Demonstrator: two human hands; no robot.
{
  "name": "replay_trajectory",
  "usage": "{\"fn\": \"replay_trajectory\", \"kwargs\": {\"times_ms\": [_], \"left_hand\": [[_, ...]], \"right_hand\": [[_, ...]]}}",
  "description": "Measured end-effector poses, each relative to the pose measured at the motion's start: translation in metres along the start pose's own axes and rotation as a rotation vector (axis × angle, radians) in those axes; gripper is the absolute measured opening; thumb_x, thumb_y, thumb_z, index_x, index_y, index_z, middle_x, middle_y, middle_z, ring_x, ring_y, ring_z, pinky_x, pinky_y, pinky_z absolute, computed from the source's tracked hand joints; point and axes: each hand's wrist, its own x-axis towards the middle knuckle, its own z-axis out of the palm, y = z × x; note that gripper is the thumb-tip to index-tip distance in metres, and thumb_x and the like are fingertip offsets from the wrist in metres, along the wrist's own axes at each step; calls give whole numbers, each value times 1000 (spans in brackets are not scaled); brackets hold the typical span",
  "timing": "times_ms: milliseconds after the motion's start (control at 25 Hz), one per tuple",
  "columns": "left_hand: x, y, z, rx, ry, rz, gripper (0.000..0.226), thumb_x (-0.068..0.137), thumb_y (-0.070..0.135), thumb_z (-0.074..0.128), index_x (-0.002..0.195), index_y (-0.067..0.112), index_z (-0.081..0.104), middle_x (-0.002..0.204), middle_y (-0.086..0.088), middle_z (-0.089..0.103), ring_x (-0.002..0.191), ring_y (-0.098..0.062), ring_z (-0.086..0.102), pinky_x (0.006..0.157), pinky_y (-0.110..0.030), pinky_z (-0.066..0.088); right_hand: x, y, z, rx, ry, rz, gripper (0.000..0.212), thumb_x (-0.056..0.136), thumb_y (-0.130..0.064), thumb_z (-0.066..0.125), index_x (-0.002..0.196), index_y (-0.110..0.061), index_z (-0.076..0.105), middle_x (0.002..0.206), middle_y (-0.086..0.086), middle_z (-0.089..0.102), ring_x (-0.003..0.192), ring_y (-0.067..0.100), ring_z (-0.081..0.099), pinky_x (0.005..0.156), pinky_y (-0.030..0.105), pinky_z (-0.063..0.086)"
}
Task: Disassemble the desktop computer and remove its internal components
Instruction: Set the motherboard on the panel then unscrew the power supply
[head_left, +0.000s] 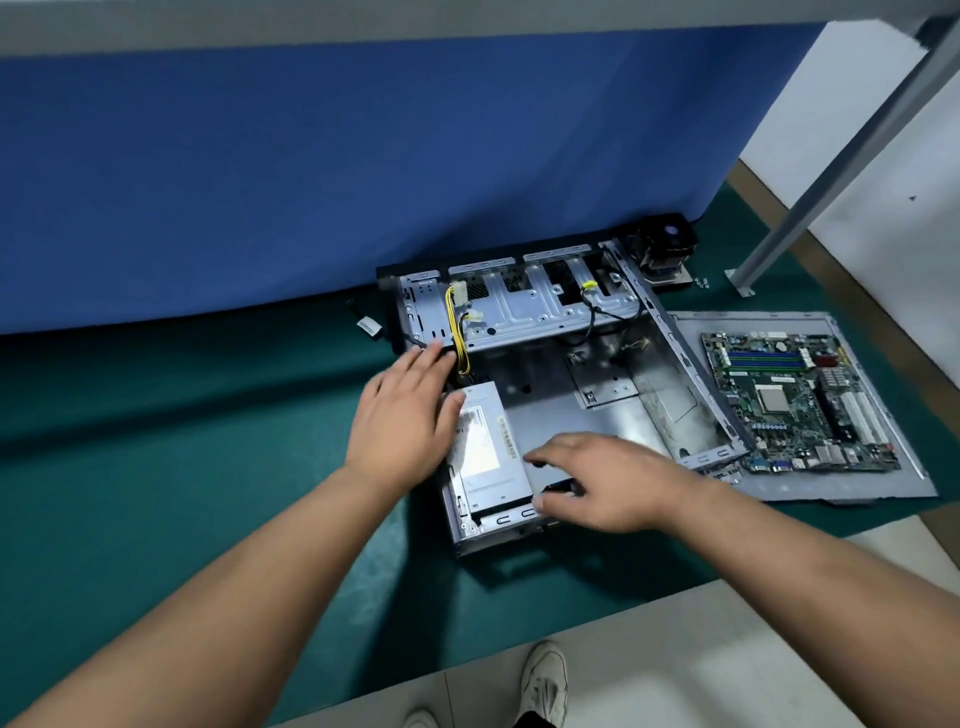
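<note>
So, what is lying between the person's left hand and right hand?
In the head view, the silver power supply lies between the left hand and the right hand, still seated in the open computer case, with both hands at its sides.

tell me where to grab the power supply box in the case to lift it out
Grip the power supply by its two long sides, coming from above. It lies flat in the case's left corner; the left wall hugs one side, so start from the open right side and near end. Its yellow cables look still attached at the far end.
</note>
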Motion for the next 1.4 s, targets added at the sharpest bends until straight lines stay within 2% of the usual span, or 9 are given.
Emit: {"fn": "replay_trajectory", "kwargs": {"times_ms": [280,400,520,640,800,1000,1120,1280,1400], "left_hand": [[25,-9,23,45,-54,-189,65,105,50,17,164,25,6,171,10,-3,156,-7,0,127,-38,6],[23,-12,28,-13,-36,-232,67,103,52,17,164,27,3,170,13,-7,156,-6,4,127,-38,11],[25,-14,31,-45,-35,-251,69,102,54,19,163,30,1,169,16,-11,156,-5,3,126,-40,12],[25,-14,33,-64,-32,-256,71,100,56,22,163,32,-2,169,18,-13,156,-5,2,126,-43,12],[27,-17,33,-57,-52,-271,72,98,60,19,162,35,-5,167,20,-16,156,-8,0,126,-45,11],[21,-11,26,-7,-34,-279,70,101,61,20,162,36,-4,168,19,-15,157,-15,-8,126,-45,7],[7,1,14,3,-2,-95,67,104,57,28,163,29,13,171,10,0,157,-16,-7,125,-42,4],[-45,17,8,-33,-82,299,69,98,67,33,150,22,46,158,3,43,151,-18,27,124,-40,17],[-72,21,15,176,-191,375,87,92,70,39,159,16,31,167,-5,27,155,-27,21,125,-49,18]], "right_hand": [[100,-17,-48,320,387,191,38,103,-41,53,131,-18,62,128,4,61,114,21,60,102,38,49],[142,-34,-49,375,464,325,36,98,-49,57,115,-20,67,117,7,64,111,26,60,95,37,50],[170,-49,-49,326,521,449,40,87,-65,61,89,-25,60,103,4,70,102,29,62,73,34,48],[182,-54,-50,365,536,507,39,87,-56,67,79,-21,52,95,5,72,94,31,65,66,32,42],[168,-43,-54,663,526,350,25,84,-30,75,74,-13,59,73,-2,60,72,20,58,69,35,49],[122,-19,-43,813,511,240,18,92,-23,72,79,-28,61,92,-2,60,82,14,60,76,28,46],[98,-5,-29,856,475,296,14,97,-20,65,86,-29,65,91,-6,70,87,14,65,77,30,47],[77,2,-11,821,352,306,15,100,-18,60,92,-30,64,101,-3,74,96,20,70,91,41,55],[67,2,-6,780,295,290,10,95,-19,64,96,-29,66,108,-4,73,101,20,69,95,41,55]]}}
